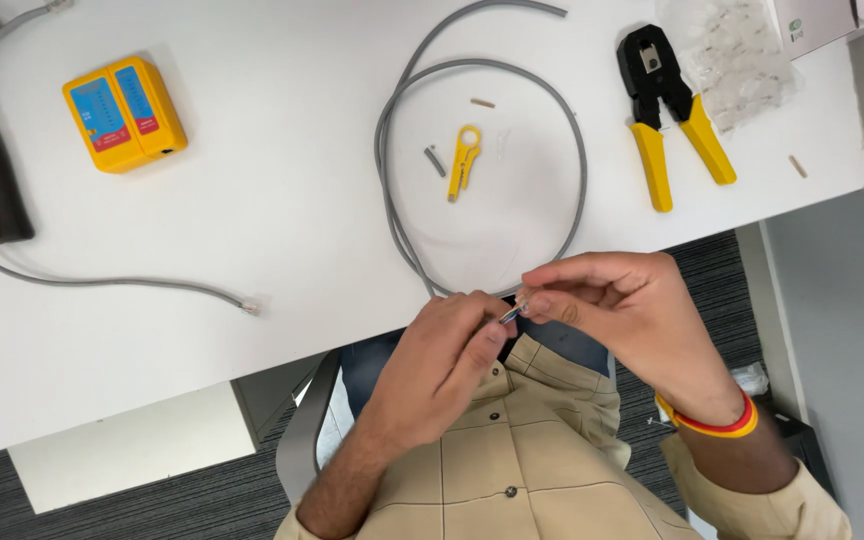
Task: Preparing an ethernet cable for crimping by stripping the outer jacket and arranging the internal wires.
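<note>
Two bare hands meet just past the near edge of a broad white tabletop (252, 200), the largest thing in view, and everything else lies on it. A long grey round network cable (580, 150) loops across the middle of the table and runs down to the hands, where its stripped end (512, 312) is held between them, above the person's lap. The left hand (442, 360) has its thumb and forefinger pressed together on the cable just behind the bared tip; the right hand (622, 305) pinches the tip itself with its fingertips, the other fingers curled loosely. The cable looks light and springy, stiff enough to hold its loop, and its jacket seems smooth, so a firm pinch close behind the stripped end should steady it best; the thin exposed wires look delicate and likely to bend or splay if squeezed hard. To the upper right lies a black crimping tool with yellow handles (667, 110), beside a clear plastic bag of small connectors (742, 55). At upper left sits a yellow and blue boxy cable tester (124, 112). Inside the loop rests a small yellow stripping tool (464, 160), with a short grey scrap of jacket (435, 161) just beside it.
</note>
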